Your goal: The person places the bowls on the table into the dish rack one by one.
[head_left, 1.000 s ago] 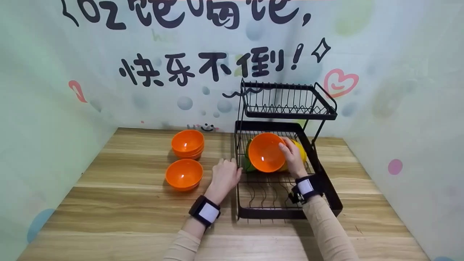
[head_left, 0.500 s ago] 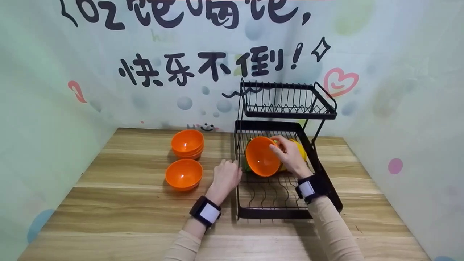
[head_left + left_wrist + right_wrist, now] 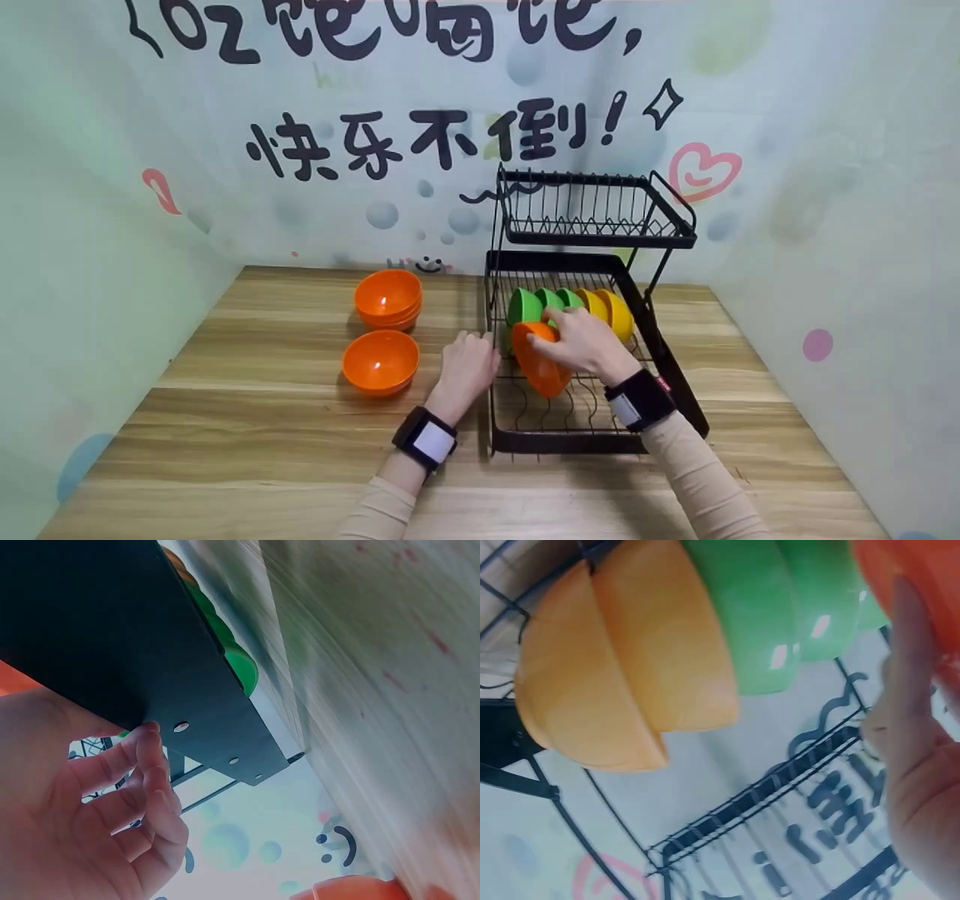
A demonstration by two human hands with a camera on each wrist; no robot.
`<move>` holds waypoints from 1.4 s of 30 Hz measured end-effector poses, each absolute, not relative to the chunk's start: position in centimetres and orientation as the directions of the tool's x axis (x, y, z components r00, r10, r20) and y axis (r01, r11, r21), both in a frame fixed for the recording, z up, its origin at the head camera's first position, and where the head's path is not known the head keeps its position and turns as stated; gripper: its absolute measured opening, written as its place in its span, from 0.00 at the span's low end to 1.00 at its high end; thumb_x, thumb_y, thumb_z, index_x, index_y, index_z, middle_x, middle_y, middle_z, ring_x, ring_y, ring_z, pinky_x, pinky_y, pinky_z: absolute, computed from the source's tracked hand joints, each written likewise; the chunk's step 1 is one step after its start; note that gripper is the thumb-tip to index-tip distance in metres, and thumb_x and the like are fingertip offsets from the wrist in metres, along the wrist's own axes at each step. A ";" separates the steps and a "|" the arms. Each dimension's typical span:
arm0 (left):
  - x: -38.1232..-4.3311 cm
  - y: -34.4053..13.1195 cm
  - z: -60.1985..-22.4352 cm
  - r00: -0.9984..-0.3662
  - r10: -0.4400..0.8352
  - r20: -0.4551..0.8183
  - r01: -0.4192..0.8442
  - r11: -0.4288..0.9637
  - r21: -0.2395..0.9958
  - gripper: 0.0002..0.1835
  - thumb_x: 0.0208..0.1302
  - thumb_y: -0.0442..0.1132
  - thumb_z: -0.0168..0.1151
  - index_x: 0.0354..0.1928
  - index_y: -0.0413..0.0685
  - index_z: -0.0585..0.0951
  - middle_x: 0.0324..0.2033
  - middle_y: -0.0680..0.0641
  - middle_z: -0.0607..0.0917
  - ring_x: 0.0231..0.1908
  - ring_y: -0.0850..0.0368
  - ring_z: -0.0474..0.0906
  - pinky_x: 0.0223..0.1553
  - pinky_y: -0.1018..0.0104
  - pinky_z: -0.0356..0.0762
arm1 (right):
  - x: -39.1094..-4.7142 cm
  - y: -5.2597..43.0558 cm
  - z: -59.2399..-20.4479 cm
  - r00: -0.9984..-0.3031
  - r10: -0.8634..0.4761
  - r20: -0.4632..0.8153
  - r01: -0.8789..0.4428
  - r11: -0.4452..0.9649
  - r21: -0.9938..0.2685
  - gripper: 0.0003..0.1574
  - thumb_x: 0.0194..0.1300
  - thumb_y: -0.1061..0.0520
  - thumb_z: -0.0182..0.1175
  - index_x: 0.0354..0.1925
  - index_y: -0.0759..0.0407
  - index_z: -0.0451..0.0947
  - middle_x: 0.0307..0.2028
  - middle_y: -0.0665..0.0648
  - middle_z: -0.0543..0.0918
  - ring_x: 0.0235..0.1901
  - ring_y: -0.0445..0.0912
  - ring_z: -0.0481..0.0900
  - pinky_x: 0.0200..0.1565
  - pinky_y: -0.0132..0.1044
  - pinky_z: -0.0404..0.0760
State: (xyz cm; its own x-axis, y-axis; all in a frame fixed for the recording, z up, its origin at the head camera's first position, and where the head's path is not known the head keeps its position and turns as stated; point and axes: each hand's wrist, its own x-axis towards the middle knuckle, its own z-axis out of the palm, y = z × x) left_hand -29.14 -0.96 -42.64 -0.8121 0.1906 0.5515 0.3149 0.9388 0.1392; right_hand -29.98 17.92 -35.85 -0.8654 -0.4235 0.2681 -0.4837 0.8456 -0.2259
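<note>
In the head view my right hand grips an orange bowl by its rim, the bowl tipped on its side over the lower tier of a black dish rack. Just behind it, green bowls and yellow bowls stand on edge in a row on that tier. The right wrist view shows the orange bowl beside my thumb. My left hand holds the rack's left side; in the left wrist view its fingers curl at the black side wall.
Left of the rack, a stack of orange bowls and a single orange bowl sit on the wooden table. The rack's upper tier overhangs the back. A printed cloth wall stands behind.
My right hand has brought the orange bowl nearer and turned it onto its side, so the green and yellow bowls behind show. My left hand stays at the rack's side.
</note>
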 end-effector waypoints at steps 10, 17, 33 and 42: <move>-29.0 -0.8 -42.4 -0.822 0.195 0.535 0.308 0.942 0.131 0.11 0.58 0.44 0.62 0.34 0.42 0.82 0.27 0.42 0.84 0.31 0.47 0.80 0.26 0.53 0.81 | -29.0 16.6 -37.0 -0.891 -0.405 0.204 -0.437 0.888 -0.145 0.21 0.59 0.38 0.52 0.30 0.54 0.70 0.17 0.50 0.68 0.18 0.46 0.68 0.21 0.37 0.67; -29.1 -0.8 -42.7 -0.803 0.191 0.564 0.313 0.941 0.127 0.10 0.57 0.43 0.63 0.33 0.42 0.81 0.27 0.42 0.84 0.31 0.47 0.80 0.25 0.53 0.80 | -28.6 15.8 -37.3 -0.900 -0.399 0.173 -0.422 0.897 -0.128 0.22 0.57 0.38 0.51 0.34 0.55 0.73 0.19 0.54 0.73 0.21 0.48 0.71 0.27 0.42 0.74; -29.2 -1.0 -42.6 -0.817 0.197 0.542 0.321 0.937 0.142 0.10 0.58 0.43 0.62 0.33 0.42 0.81 0.28 0.42 0.85 0.32 0.47 0.80 0.26 0.53 0.81 | -28.1 15.6 -37.6 -0.916 -0.358 0.179 -0.388 0.904 -0.181 0.19 0.58 0.40 0.52 0.31 0.55 0.71 0.16 0.50 0.66 0.17 0.47 0.70 0.22 0.38 0.68; -29.0 -1.1 -42.4 -0.814 0.205 0.544 0.328 0.934 0.140 0.11 0.58 0.43 0.62 0.32 0.42 0.81 0.27 0.42 0.84 0.31 0.47 0.80 0.26 0.53 0.80 | -28.0 16.3 -37.4 -0.935 -0.329 0.134 -0.353 0.904 -0.241 0.18 0.59 0.42 0.52 0.32 0.56 0.71 0.16 0.50 0.67 0.16 0.45 0.70 0.19 0.35 0.65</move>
State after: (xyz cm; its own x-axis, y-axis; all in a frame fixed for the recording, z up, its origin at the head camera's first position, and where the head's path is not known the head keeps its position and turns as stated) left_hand -28.97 -1.10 -42.41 -0.8139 0.2048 0.5437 0.3284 0.9342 0.1396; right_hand -28.00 16.33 -37.42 -0.9348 -0.3287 0.1342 -0.3526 0.9042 -0.2412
